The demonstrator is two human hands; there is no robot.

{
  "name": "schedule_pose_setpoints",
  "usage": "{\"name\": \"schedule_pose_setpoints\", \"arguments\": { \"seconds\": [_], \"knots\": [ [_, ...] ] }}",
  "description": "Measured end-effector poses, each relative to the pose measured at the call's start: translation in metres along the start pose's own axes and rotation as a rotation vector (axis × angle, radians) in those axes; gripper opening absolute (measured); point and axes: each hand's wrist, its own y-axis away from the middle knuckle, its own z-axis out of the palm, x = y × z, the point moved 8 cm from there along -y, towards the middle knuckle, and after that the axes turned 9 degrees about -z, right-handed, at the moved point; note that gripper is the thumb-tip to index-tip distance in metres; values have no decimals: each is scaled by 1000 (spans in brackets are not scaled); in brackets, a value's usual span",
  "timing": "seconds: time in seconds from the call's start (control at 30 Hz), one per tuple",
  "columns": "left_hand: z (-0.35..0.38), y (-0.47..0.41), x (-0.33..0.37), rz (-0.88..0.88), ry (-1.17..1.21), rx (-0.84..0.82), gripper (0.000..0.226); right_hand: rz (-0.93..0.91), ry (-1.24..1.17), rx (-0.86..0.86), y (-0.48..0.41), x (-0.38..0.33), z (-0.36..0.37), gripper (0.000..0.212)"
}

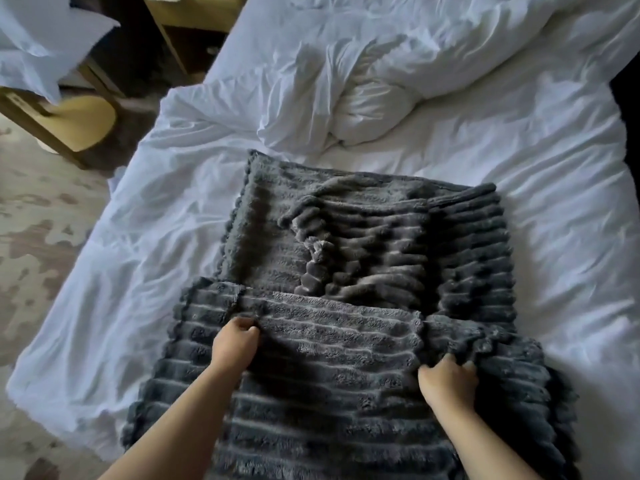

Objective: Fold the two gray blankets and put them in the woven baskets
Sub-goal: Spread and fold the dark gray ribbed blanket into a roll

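Gray blanket (346, 289) lies on the white bed (519, 202), its long axis running near to far and its ribs running left to right. Left hand (235, 344) fingers pinch a folded layer's left edge; right hand (448, 384) fingers clamp its right edge. Both bare forearms reach in from the near side.

A bed (519, 161) covered with a wrinkled white sheet is seen. A bunched white duvet (346, 109) is heaped on the bed's far part. Wooden furniture (79, 129) is placed left of the bed, with white pillows (41, 39) resting on it. Patterned floor (34, 220) is visible left of the bed.
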Motion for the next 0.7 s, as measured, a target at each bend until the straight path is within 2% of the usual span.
{"name": "schedule_pose_setpoints", "arguments": {
  "seconds": [0.13, 0.3, 0.37, 0.5, 0.53, 0.6, 0.67, 0.7],
  "knots": [
    [-22, -31, 52, 105, 38, 17, 27, -244, -95, 100, -8, -68, -16, 37],
    [-4, -93, 119, 199, 22, -75, 35, -543, -119, -55, -37, -186, -8, 25],
    [21, -118, 134, 195, -56, -158, 38, -643, -168, -101, -52, -240, -6, 23],
    [68, -148, 142, 240, -345, -332, 48, -887, -181, -45, -80, -354, -7, 29],
    [71, -151, 144, 270, -430, -334, 52, -988, -105, -49, -83, -383, -3, 36],
    [74, -152, 145, 317, -590, -359, 66, -1151, 236, -111, -89, -427, 15, 63],
    [74, -146, 138, 343, -742, -435, 78, -1099, 604, -250, -106, -444, 37, 81],
    [73, -141, 132, 347, -814, -475, 84, -1042, 699, -308, -114, -448, 42, 75]
  ]
}}
